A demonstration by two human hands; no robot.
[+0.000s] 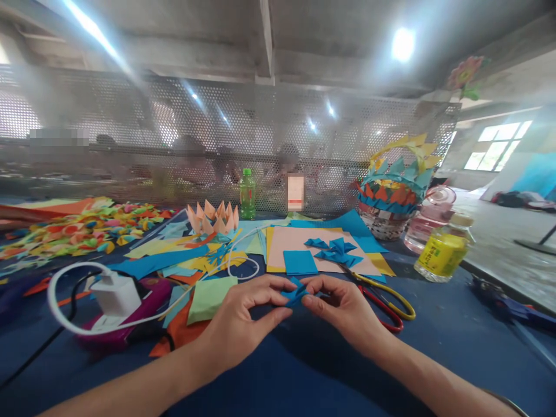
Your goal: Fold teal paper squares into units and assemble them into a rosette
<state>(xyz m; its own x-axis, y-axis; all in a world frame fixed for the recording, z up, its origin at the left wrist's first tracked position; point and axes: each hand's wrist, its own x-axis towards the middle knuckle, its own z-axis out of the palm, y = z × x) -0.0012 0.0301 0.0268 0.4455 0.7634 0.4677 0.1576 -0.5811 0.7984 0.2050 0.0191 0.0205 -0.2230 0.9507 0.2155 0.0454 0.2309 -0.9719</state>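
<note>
My left hand (256, 313) and right hand (341, 307) pinch a small folded blue paper (295, 294) between them above a dark blue table (304, 370).

left hand (256, 310) and right hand (341, 307), pinching folded blue paper (295, 293)

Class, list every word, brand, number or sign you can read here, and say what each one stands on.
No text is clear enough to quote.
Yellow label on the clear plastic bottle: dark characters, too small and blurred to read.
Reddish marking on the green plastic bottle: too blurred to tell whether it holds words.
</note>
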